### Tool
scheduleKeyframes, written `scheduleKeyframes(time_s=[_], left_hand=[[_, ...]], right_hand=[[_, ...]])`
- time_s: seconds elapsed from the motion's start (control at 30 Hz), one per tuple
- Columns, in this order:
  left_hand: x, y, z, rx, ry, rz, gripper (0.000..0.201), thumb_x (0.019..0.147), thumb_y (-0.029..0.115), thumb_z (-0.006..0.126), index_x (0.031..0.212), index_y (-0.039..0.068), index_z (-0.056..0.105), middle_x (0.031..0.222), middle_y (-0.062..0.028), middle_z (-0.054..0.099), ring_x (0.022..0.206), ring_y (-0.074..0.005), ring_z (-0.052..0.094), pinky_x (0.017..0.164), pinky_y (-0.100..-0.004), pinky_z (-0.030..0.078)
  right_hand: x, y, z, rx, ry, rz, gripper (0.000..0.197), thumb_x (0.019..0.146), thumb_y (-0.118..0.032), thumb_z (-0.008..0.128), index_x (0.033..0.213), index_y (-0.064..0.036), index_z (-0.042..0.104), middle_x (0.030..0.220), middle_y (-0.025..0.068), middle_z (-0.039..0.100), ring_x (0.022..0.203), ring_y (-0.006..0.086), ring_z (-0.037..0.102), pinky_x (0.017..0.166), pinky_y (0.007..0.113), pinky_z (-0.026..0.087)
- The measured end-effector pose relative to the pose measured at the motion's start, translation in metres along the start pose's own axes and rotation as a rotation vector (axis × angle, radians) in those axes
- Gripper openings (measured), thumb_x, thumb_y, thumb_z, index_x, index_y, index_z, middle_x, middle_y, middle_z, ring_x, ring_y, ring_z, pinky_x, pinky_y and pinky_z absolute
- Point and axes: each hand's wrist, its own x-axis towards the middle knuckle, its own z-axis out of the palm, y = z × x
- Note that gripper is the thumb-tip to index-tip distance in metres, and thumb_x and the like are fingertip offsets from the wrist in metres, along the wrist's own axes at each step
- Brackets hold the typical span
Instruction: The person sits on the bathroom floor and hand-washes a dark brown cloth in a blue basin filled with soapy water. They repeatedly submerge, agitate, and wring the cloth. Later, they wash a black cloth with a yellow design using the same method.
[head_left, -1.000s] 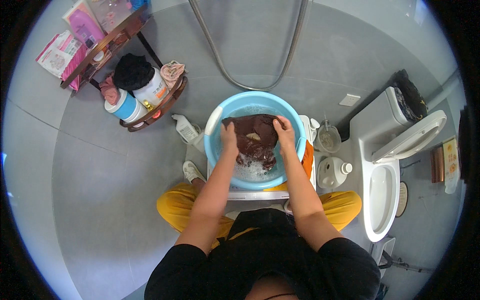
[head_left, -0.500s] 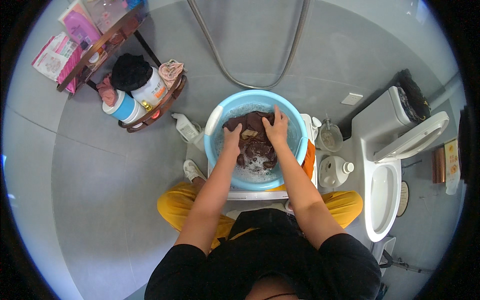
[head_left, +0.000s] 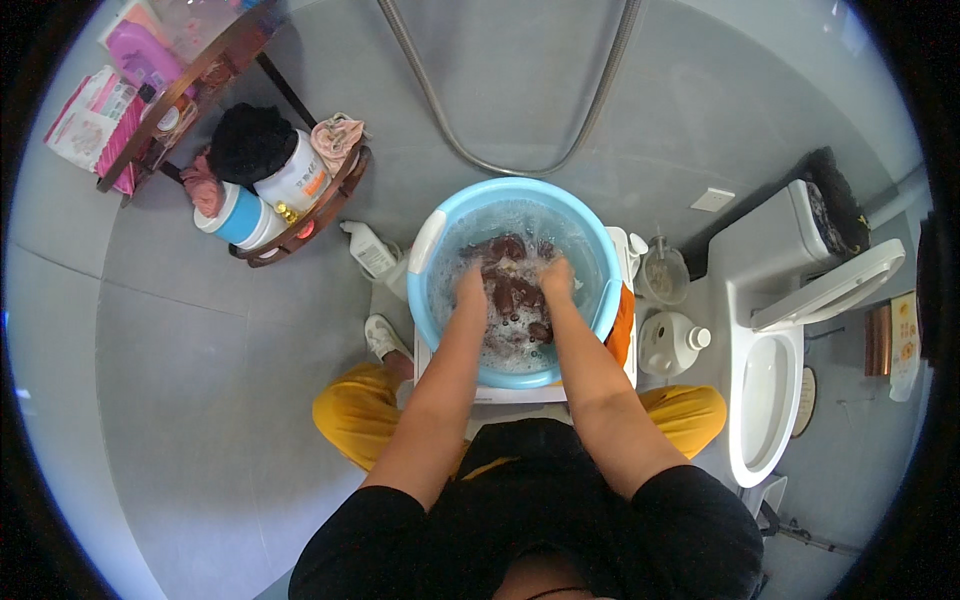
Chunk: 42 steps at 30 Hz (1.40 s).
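A light blue basin (head_left: pixel 432 310) of soapy water stands in front of me. A dark brown cloth (head_left: pixel 505 296), perhaps a garment, lies in it, partly under water and foam. My left hand (head_left: pixel 470 285) is down in the water at the cloth's left side. Opposite it, my right hand (head_left: pixel 557 278) dips in at the cloth's right side. The fingers of both hands are hidden by water and splashes, so their grip does not show.
An orange cloth (head_left: pixel 622 328) hangs beside the basin. Right of it stand a white jug (head_left: pixel 668 343) and a toilet (head_left: pixel 745 400) with its lid raised. To the left are a white bottle (head_left: pixel 370 250) and a brown corner shelf (head_left: pixel 340 190). A shower hose (head_left: pixel 440 130) loops behind.
Both hands have gone down into the water and pushed the brown cloth lower, with splashing around it. Earlier the cloth bulged above the surface and my fingers were visible, spread on it.
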Motion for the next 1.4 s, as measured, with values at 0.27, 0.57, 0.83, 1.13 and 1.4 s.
scheduleKeyframes(time_s=[0.27,0.57,0.83,1.13,1.4], left_hand=[[-0.034,0.007,0.007,-0.135,0.132,-0.107,0.049,0.083,0.027,0.055,0.123,0.0,0.047,0.124,-0.0138,0.047,0.11,-0.0285,0.045,0.098,-0.0409,0.033],[-0.107,0.036,0.015,-0.514,-0.478,-0.084,0.05,0.09,0.04,0.039,0.123,0.003,0.046,0.123,-0.0134,0.049,0.111,-0.0319,0.048,0.095,-0.0452,0.039],[-0.111,0.024,0.002,-0.46,-0.552,-0.008,0.056,0.091,0.051,0.033,0.123,0.005,0.046,0.122,-0.0131,0.05,0.11,-0.0307,0.048,0.093,-0.0439,0.038],[-0.08,0.002,-0.027,-0.078,-0.828,0.131,0.034,0.095,0.032,0.037,0.118,0.009,0.045,0.114,-0.0144,0.05,0.107,-0.0243,0.048,0.091,-0.0329,0.039],[-0.168,0.033,0.027,-0.266,-0.415,0.093,0.04,0.092,0.035,0.041,0.114,0.003,0.05,0.106,-0.011,0.054,0.095,-0.0266,0.053,0.084,-0.0388,0.043]], right_hand=[[0.016,0.03,0.027,0.72,0.047,0.381,0.059,0.081,-0.02,0.061,0.132,-0.0043,0.037,0.125,0.019,0.048,0.109,0.0307,0.05,0.091,0.04,0.041],[-0.036,-0.015,-0.015,1.281,-0.114,0.19,0.068,0.084,-0.026,0.058,0.136,0.0004,0.022,0.131,0.0181,0.037,0.118,0.03,0.04,0.097,0.038,0.035],[-0.1,-0.058,-0.031,0.568,0.189,-0.544,0.036,0.084,-0.025,0.054,0.112,-0.0026,0.056,0.125,0.0279,0.043,0.112,0.0417,0.044,0.096,0.042,0.035],[-0.154,-0.08,-0.079,0.131,-0.015,-0.616,0.048,0.077,-0.044,0.058,0.118,-0.0197,0.057,0.132,0.0251,0.037,0.111,0.0405,0.049,0.09,0.044,0.042],[-0.141,-0.075,-0.09,0.272,0.155,-0.381,0.035,0.077,-0.036,0.061,0.095,-0.0058,0.059,0.1,0.0217,0.059,0.087,0.038,0.058,0.072,0.045,0.046]])
